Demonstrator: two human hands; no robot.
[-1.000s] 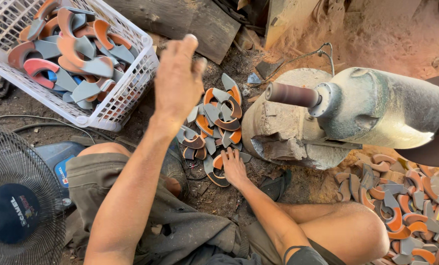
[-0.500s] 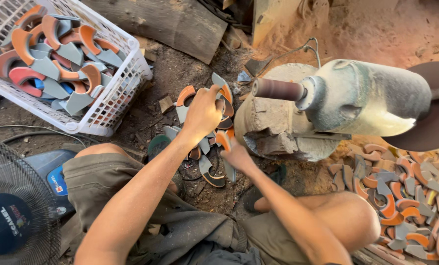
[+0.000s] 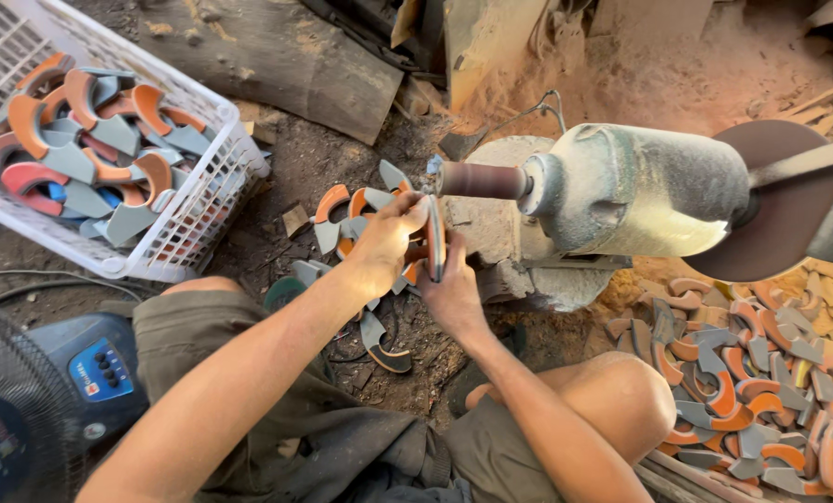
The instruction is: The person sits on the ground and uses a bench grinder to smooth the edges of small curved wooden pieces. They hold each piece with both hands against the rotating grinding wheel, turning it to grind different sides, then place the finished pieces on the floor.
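Observation:
Both my hands hold one curved orange and grey piece (image 3: 434, 237) on edge, just below the brown sanding drum (image 3: 480, 180) of a dusty grey motor (image 3: 635, 191). My left hand (image 3: 386, 237) grips it from the left, my right hand (image 3: 451, 284) from underneath. A small heap of the same crescent pieces (image 3: 347, 210) lies on the dirt floor right behind my hands.
A white plastic basket (image 3: 198, 219) full of crescent pieces stands at the upper left. More pieces are piled at the lower right (image 3: 743, 391). A sanding disc (image 3: 778, 210) spins on the motor's right end. A fan with a blue base (image 3: 90, 373) sits lower left; a log (image 3: 277, 56) lies behind.
My left hand came down from over the basket to the heap, and both hands now hold one piece up near the sanding drum.

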